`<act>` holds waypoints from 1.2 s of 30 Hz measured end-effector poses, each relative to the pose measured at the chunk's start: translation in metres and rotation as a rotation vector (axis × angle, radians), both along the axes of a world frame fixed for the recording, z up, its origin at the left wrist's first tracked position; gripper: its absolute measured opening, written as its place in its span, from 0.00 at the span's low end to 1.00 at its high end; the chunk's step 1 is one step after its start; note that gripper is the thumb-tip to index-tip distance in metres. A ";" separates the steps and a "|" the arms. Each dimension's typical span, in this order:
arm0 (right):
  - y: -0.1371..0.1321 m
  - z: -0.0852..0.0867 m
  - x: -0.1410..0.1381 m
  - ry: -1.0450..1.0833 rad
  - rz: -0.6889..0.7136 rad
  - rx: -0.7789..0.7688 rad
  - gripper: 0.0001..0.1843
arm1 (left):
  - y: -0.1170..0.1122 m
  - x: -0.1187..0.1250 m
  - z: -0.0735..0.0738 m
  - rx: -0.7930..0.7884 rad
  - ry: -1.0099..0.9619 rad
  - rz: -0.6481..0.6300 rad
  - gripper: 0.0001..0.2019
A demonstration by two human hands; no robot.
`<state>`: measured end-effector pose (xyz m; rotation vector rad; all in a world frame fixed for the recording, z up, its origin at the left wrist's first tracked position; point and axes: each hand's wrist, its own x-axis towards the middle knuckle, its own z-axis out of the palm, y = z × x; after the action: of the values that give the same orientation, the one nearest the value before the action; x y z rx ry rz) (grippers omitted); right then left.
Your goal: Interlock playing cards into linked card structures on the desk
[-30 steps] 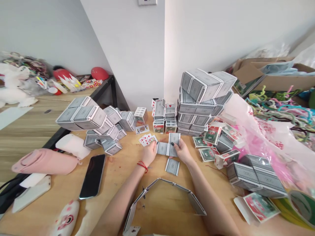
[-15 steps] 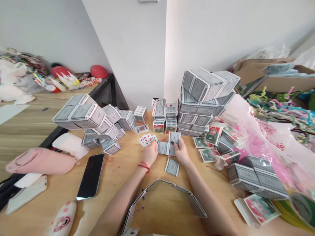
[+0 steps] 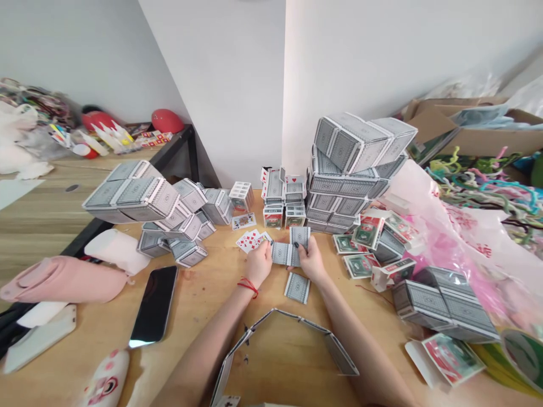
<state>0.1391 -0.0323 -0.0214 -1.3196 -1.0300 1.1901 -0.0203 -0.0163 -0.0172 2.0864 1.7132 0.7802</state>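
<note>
Between both hands at the middle of the table (image 3: 199, 291) sits a strip of face-down cards (image 3: 283, 253); the left hand (image 3: 259, 264) pinches its left end, the right hand (image 3: 313, 261) pinches its right end. A single card (image 3: 297, 287) lies just nearer. The cardboard box (image 3: 428, 121) at far right holds pale blue sheeting. Hands and strip are unchanged from earlier.

Fingers (image 3: 297, 247) hide part of the held cards (image 3: 280, 253); the lower edge cuts off the folded card chain (image 3: 339, 353).

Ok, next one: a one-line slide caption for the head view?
Left hand and right hand hold grey-backed cards at a wooden table, between heaps of card blocks.
</note>
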 end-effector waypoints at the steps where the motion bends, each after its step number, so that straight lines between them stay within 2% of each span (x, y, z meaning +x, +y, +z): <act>1: 0.000 -0.001 0.000 -0.018 -0.001 0.000 0.21 | 0.000 0.000 0.001 -0.003 -0.017 -0.005 0.13; 4: 0.001 -0.003 0.000 -0.035 -0.015 0.001 0.21 | -0.002 0.001 0.004 -0.017 -0.049 -0.004 0.13; 8: 0.000 0.002 0.001 0.123 -0.011 -0.009 0.24 | 0.000 0.001 0.009 -0.051 -0.108 0.036 0.14; 12: -0.001 0.011 0.001 0.235 0.049 -0.011 0.28 | 0.003 -0.002 0.010 -0.094 -0.301 0.034 0.15; 16: 0.000 0.015 0.003 0.328 -0.007 0.019 0.33 | 0.001 -0.004 0.009 -0.212 -0.519 0.028 0.16; 18: 0.001 0.015 0.005 0.391 -0.010 -0.001 0.32 | 0.001 -0.004 0.008 -0.224 -0.563 0.013 0.15; 22: 0.001 0.015 0.008 0.463 0.090 -0.118 0.23 | 0.003 -0.006 0.007 -0.132 -0.495 -0.014 0.14; 26: -0.001 0.015 0.004 0.451 0.093 -0.152 0.20 | 0.004 -0.007 0.007 -0.083 -0.482 -0.028 0.14; 31: -0.001 0.015 -0.004 0.426 0.033 -0.113 0.19 | -0.001 -0.008 0.013 -0.125 -0.453 -0.053 0.14; 36: -0.002 0.012 -0.013 0.332 -0.085 -0.079 0.19 | -0.004 -0.002 0.011 -0.018 -0.360 0.000 0.15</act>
<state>0.1260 -0.0341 -0.0094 -1.1637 -0.6888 1.3418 -0.0222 -0.0204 -0.0062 1.8000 1.5162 1.0611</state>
